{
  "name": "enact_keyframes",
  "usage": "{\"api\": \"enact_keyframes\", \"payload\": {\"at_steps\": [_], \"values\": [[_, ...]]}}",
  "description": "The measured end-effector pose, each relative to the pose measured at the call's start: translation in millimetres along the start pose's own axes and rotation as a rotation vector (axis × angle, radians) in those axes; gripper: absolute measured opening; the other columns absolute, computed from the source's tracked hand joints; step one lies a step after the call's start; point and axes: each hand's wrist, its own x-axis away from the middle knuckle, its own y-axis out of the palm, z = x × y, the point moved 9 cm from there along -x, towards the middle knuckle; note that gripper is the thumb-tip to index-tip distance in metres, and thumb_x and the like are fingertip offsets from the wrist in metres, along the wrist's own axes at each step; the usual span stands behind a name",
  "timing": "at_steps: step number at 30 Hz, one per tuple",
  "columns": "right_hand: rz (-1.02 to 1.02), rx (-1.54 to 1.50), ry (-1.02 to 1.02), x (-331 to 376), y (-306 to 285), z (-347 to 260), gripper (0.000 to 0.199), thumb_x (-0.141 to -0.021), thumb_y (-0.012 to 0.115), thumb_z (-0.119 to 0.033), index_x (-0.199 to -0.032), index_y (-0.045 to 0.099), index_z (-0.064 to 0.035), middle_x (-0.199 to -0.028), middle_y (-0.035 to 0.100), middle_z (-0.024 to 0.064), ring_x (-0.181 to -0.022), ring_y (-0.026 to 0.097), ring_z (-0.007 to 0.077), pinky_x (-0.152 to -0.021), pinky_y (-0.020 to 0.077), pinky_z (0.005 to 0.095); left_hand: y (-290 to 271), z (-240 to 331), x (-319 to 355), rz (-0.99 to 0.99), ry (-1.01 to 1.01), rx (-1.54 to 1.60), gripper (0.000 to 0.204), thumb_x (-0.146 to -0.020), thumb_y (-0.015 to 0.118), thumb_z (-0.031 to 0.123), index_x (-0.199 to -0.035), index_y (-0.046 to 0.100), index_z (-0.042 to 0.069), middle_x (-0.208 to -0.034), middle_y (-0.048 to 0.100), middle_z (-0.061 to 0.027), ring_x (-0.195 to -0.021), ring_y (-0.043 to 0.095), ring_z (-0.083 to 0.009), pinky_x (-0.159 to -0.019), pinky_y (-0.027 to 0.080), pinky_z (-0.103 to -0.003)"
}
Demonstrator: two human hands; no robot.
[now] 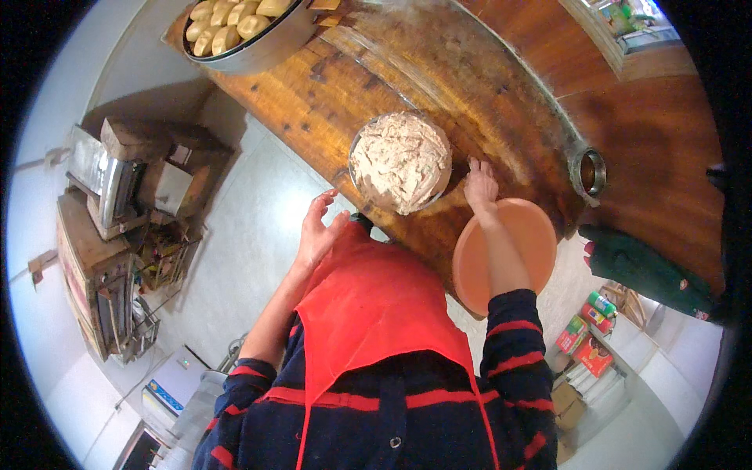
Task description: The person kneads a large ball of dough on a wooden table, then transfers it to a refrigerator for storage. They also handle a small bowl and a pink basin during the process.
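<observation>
Head view, over a wooden table (313, 98) whose near edge slants past the person's front and whose far edge follows the wall:

1. Red apron (376, 305), worn over a dark, red-striped sweater, just off the table's near edge.
2. Large round pan (266, 59) at the table's far left corner, cut off by the picture's border; smooth, pale yellowish dough pieces (223, 39) fill it side by side.
3. Round terracotta-coloured basin (472, 258) at the right end of the table's near edge, the right forearm passing over it.
4. Bowl (430, 205) upright beside the middle of the near edge, heaped with a pale, pinkish-beige mixture (399, 160) (its surface rough and folded).
5. Left hand (317, 233), just off the near edge and beside the bowl's left side: thumb and fingers stand apart, slightly curled, with nothing between them.
6. Right hand (480, 186), at the tabletop between bowl and basin, back upward, fingers reaching toward the far edge; I cannot tell whether they pinch anything or press on the wood.
7. Ring-shaped object (576, 172) (its kind is unclear) near the table's right corner, along the far edge.
</observation>
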Motion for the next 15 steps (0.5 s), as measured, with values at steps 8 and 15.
{"api": "enact_keyframes", "payload": {"at_steps": [8, 15], "values": [[-0.246, -0.050, -0.065, 19.7, -4.8, -7.8, 0.066, -0.087, 0.075, -0.022, -0.145, 0.046, -0.0108, -0.140, 0.045, 0.0195, -0.129, 0.050, 0.0415, -0.096, 0.0539, 0.0504, 21.9, 49.0, -17.3, -0.110, 0.114, 0.251, 0.051, -0.095, 0.068, 0.016, -0.142, 0.053, 0.004, -0.140, 0.056, -0.0094, -0.130, 0.052, -0.0222, -0.111, 0.040, -0.039], [0.151, -0.755, -0.136, 94.6, -137.1, -65.5, 0.054, -0.095, 0.060, -0.012, -0.147, 0.048, -0.0111, -0.115, 0.063, 0.0189, -0.104, 0.063, 0.0367, -0.089, 0.0522, 0.0458, 61.0, 102.7, -2.2, -0.509, -0.158, 1.102, 0.072, -0.103, 0.038, 0.058, -0.149, 0.046, 0.003, -0.158, 0.042, -0.0102, -0.145, 0.037, -0.0236, -0.120, 0.025, -0.039]]}}
